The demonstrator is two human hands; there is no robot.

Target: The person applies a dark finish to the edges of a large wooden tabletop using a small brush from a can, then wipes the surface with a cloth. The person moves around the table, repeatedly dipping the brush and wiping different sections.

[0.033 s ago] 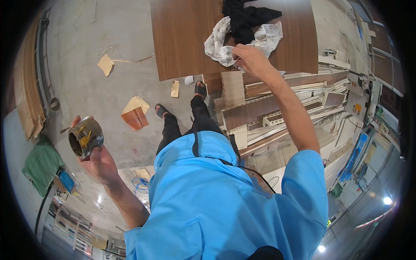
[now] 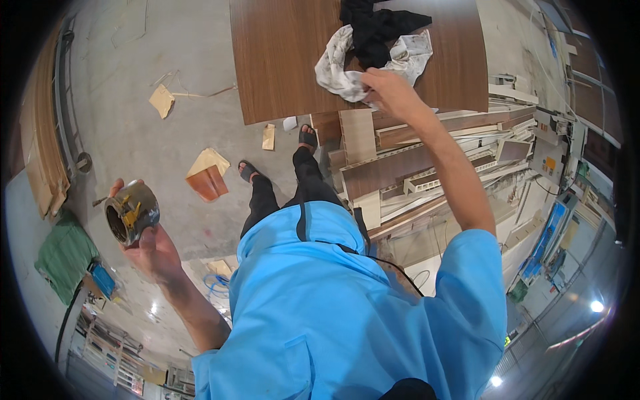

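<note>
My left hand [image 2: 155, 252] is wrapped round a short metal can [image 2: 143, 204], tilted so that its dark open end faces left. Yellow pieces show at the can's opening, and I cannot make out what they are. My right hand [image 2: 392, 93] is at the near edge of a brown wood-grain panel [image 2: 287, 60], its fingers closed on a crumpled white patterned cloth [image 2: 339, 70]. Beyond the fingers, a black cloth [image 2: 377, 37] lies bunched against the white one on the panel.
Stacked boards and offcuts [image 2: 393, 157] lie to the right, under and beside the panel. Brown paper scraps [image 2: 208, 175] and a small piece of board [image 2: 269, 137] are on the concrete floor [image 2: 167, 40]. A green cloth-covered heap [image 2: 65, 257] stands at the left.
My right hand has shifted very slightly right along the white cloth. My left hand and the can stay in place.
</note>
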